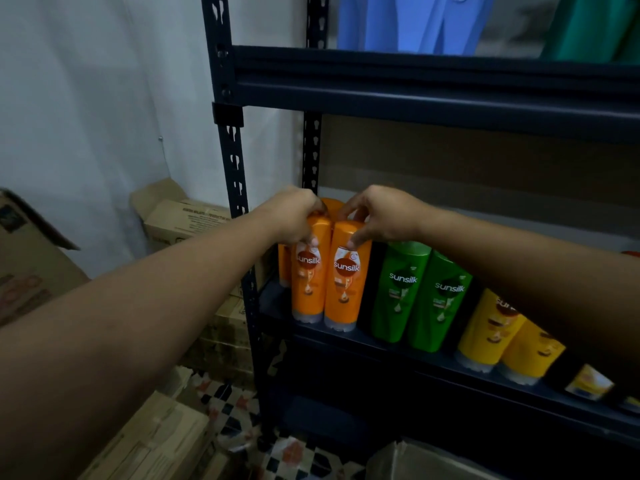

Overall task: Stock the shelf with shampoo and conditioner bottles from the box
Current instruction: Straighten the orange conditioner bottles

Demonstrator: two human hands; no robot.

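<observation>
Two orange Sunsilk bottles stand side by side at the left end of the dark metal shelf [391,348]. My left hand [294,216] grips the top of the left orange bottle [309,282]. My right hand [377,216] grips the top of the right orange bottle [346,285]. More orange bottles stand behind them, mostly hidden. Two green bottles [398,292] stand to the right, then yellow bottles [491,327]. My right forearm covers part of the row.
The rack's upright post [237,174] stands just left of my hands, and an upper shelf beam [433,88] runs above. Cardboard boxes [187,220] are stacked on the floor to the left. An open box corner [408,459] shows at the bottom.
</observation>
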